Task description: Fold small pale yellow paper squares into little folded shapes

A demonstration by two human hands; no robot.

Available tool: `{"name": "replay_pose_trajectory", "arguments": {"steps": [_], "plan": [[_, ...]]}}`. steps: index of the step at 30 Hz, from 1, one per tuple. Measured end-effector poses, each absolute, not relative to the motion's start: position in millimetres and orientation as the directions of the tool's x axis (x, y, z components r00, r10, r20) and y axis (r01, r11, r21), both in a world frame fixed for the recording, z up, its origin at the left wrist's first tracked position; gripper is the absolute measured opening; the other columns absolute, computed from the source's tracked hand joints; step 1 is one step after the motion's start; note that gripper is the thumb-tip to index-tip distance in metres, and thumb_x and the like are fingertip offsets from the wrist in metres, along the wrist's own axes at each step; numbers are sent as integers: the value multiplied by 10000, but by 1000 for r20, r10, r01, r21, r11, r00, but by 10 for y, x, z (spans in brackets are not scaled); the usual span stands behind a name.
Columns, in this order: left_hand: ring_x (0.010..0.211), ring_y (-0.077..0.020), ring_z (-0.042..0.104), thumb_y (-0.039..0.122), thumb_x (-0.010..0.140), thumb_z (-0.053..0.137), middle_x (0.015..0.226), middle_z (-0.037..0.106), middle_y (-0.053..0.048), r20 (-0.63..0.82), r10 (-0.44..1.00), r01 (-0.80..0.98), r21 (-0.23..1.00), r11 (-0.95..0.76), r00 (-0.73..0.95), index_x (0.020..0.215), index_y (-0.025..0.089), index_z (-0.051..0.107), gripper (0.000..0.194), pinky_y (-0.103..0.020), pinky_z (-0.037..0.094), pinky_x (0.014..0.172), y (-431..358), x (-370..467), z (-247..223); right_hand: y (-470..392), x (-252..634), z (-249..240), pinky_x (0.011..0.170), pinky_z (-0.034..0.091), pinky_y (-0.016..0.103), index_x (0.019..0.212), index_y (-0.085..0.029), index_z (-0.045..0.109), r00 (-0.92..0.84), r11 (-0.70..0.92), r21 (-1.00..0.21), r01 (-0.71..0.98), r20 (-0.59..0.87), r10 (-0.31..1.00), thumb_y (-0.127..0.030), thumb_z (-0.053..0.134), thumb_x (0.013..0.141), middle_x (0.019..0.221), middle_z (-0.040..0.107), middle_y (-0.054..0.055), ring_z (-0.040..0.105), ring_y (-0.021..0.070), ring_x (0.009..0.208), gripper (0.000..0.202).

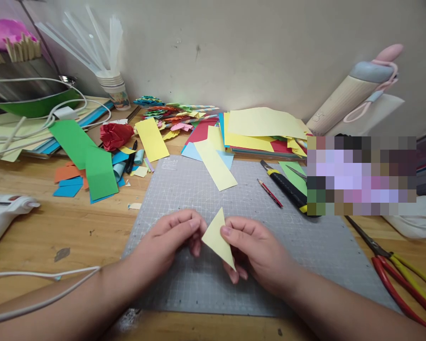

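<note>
A small pale yellow folded paper triangle (pixel 218 237) is held just above the grey cutting mat (pixel 305 241), near its front middle. My left hand (pixel 170 239) pinches the triangle's left edge between thumb and fingers. My right hand (pixel 255 248) grips its right side, thumb on top and fingers curled underneath. The triangle's top point faces away from me and its lower point hangs toward me.
On the mat lie a yellow paper strip (pixel 216 165), a red pencil (pixel 270 192) and a black-yellow utility knife (pixel 286 187). Coloured paper stacks (pixel 259 130) sit behind. Red-yellow scissors (pixel 397 270) lie right, a glue gun (pixel 3 213) and white cables (pixel 39 284) left.
</note>
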State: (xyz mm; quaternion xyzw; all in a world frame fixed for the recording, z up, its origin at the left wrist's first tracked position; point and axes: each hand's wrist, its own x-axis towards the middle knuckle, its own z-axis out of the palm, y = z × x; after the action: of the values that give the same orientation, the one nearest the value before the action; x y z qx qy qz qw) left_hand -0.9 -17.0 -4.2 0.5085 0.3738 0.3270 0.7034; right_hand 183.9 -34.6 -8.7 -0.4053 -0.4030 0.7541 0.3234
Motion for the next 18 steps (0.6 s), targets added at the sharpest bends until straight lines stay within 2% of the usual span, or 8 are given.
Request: {"name": "replay_pose_trajectory", "arguments": {"steps": [2, 4, 7, 10, 14, 18], "plan": [[648, -129, 499, 265, 859, 555, 755, 563, 15, -141, 890, -116, 971, 210, 435, 912, 204, 570, 82, -259, 391, 594, -185, -3, -59, -333, 1832, -90, 320, 277, 128, 691, -159, 547, -447, -482, -848, -218, -353, 822, -423, 563, 869, 461, 569, -35, 501, 54, 340, 318], [741, -137, 532, 196, 832, 602, 859, 571, 9, -69, 903, -42, 994, 96, 423, 959, 224, 549, 141, -266, 421, 646, -202, -6, -58, -326, 1828, -95, 324, 287, 125, 702, -156, 553, -441, -493, -831, -257, -353, 825, -408, 561, 874, 473, 581, -32, 515, 54, 346, 305], [796, -158, 552, 192, 840, 615, 826, 582, -4, 35, 868, 104, 990, -100, 495, 851, 196, 578, 39, -298, 429, 707, -215, -15, -24, -324, 1827, -102, 339, 311, 123, 702, -149, 559, -459, -493, -828, -267, -340, 821, -390, 565, 874, 509, 607, -17, 537, 55, 368, 296], [772, -152, 557, 180, 849, 610, 770, 595, -2, 117, 850, 145, 965, -220, 514, 757, 181, 591, 94, -297, 425, 709, -207, -19, 14, -330, 1829, -106, 332, 308, 125, 702, -154, 548, -470, -496, -820, -284, -332, 818, -372, 587, 854, 559, 629, -9, 557, 63, 386, 268], [765, -145, 552, 177, 844, 620, 767, 596, 3, 110, 851, 153, 964, -217, 514, 746, 180, 595, 101, -288, 418, 709, -200, -16, 26, -338, 1826, -105, 329, 305, 132, 694, -164, 531, -440, -477, -830, -289, -328, 836, -360, 582, 854, 560, 616, -20, 542, 61, 379, 257], [745, -133, 544, 225, 841, 635, 769, 583, 12, -21, 875, 48, 999, -2, 483, 763, 182, 576, 107, -274, 423, 693, -203, -11, -2, -356, 1822, -82, 361, 325, 148, 693, -165, 538, -411, -378, -911, -167, -285, 866, -336, 566, 861, 614, 612, -14, 546, 61, 419, 242]]}}
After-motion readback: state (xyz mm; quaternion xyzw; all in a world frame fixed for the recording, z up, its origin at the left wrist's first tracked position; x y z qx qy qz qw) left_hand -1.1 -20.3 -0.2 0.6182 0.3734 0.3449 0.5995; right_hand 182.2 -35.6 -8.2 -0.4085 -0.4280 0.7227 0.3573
